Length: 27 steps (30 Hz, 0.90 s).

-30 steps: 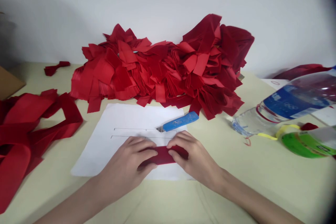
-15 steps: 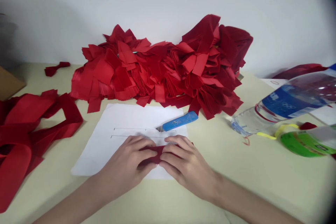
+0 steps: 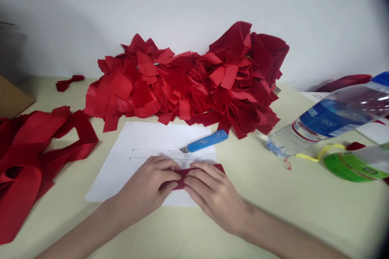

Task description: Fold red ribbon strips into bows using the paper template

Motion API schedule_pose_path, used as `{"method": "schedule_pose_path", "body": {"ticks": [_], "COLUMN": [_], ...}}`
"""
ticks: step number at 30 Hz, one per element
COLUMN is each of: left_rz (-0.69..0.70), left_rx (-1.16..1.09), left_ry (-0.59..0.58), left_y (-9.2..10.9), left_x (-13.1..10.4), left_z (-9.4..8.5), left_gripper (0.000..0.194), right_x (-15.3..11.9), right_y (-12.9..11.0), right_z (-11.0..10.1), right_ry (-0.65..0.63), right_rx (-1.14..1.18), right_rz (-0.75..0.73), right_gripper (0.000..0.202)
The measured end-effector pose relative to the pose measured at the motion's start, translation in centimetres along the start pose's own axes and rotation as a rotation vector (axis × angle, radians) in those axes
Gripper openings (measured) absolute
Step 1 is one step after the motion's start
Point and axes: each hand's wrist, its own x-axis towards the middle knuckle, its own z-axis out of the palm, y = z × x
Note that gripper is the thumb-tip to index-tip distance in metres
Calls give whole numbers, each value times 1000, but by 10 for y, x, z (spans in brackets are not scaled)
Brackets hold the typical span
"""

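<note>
A short piece of red ribbon lies over the lower part of a white paper sheet marked with thin ruled lines. My left hand is closed, its thumb and fingers pinching the ribbon's left part. My right hand has its fingers bent together over the right part, pressing on it; a red corner sticks out beyond its knuckles. Much of the ribbon is hidden under both hands. Just above the fingers, a blue utility knife rests on the paper, blade pointing left.
A big heap of cut red ribbon pieces stands against the wall. Long red ribbon is coiled on the left, with a small tied piece behind. To the right lie a water bottle and a green-labelled container. A cardboard box shows far left.
My right hand has shifted slightly down and left, and more of the ribbon's right corner shows. The left hand stays almost in place, and the knife lies as before.
</note>
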Motion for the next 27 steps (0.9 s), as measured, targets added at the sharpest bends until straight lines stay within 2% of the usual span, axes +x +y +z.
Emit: {"method": "schedule_pose_path", "body": {"ticks": [15,19,27], "left_rz": [5,-75,-137], "left_rx": [-24,-5,121], "left_ry": [41,58,-35], "left_y": [0,5,15], "left_x": [2,14,39], "left_z": [0,-3,0], "left_gripper": [25,27,23], "right_x": [-5,-5,-5], "right_y": [-3,-4,-5], "right_z": [4,3,3], "right_ry": [34,27,-7], "right_rx": [-38,-44,10], "right_rz": [-79,-75,-56], "right_gripper": [16,16,19]}}
